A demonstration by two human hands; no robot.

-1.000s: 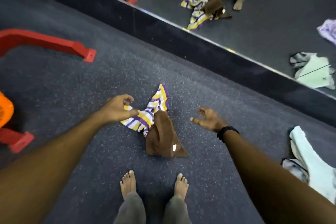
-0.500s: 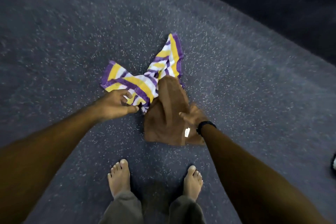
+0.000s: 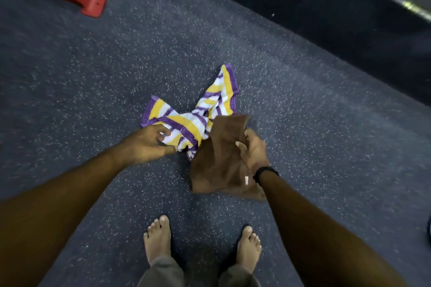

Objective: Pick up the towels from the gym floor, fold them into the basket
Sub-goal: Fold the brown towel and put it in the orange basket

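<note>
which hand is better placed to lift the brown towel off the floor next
Right. The right hand already grips the brown towel, its fingers curled into the cloth. The left hand is busy pinching the striped towel beside it.

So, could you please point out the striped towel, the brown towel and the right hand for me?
striped towel (image 3: 186, 123): head view, on a yellow stripe near its middle.
brown towel (image 3: 217, 165): head view, on its bunched middle.
right hand (image 3: 254, 149): head view, on the back of the hand gripping the brown towel.
</note>
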